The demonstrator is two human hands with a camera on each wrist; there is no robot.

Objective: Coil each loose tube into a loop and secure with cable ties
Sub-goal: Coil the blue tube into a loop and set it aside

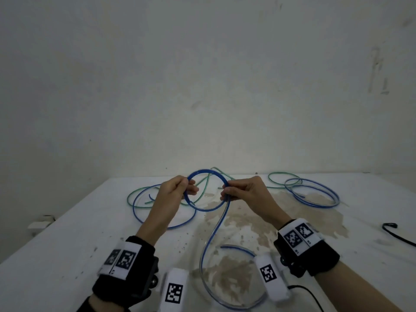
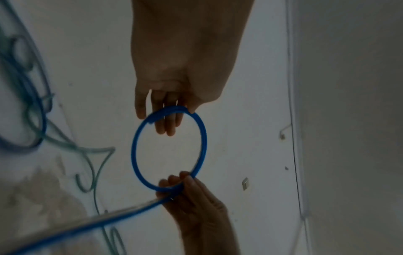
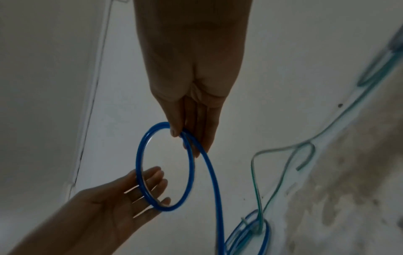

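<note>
Wrist bands (image 1: 126, 260): closest to the head camera, black with white tags that have black square patterns, one on each arm.
Tabletop (image 1: 67, 244): big and white, with brown worn patches in the middle. A pale wall stands behind it.
Loose tubes on the left (image 1: 137, 206): one blue and one green, lying in wide messy curves on the tabletop, behind the left hand.
Tubes on the right (image 1: 315, 194): blue rings with a green ring next to them, flat on the tabletop, well apart from the hands. The right wrist view shows something thin wrapped across the blue rings, but it is too blurry to name.
Blue tube (image 1: 211, 239): the one being worked on. Its top part is bent into a small round loop (image 1: 203, 176) held up above the tabletop between the two hands. The rest hangs down toward the person and curls in a wide curve on the tabletop near the front edge.
Black cord (image 1: 396, 233): thin, at the far right of the tabletop.
Left hand (image 1: 173, 192): its grip is on the left side of the loop, thumb on one side and fingers on the other, so it is holding the tube.
Right hand (image 1: 245, 190): its grip is pinching the right side of the loop, right where the long part crosses it and goes down.
</note>
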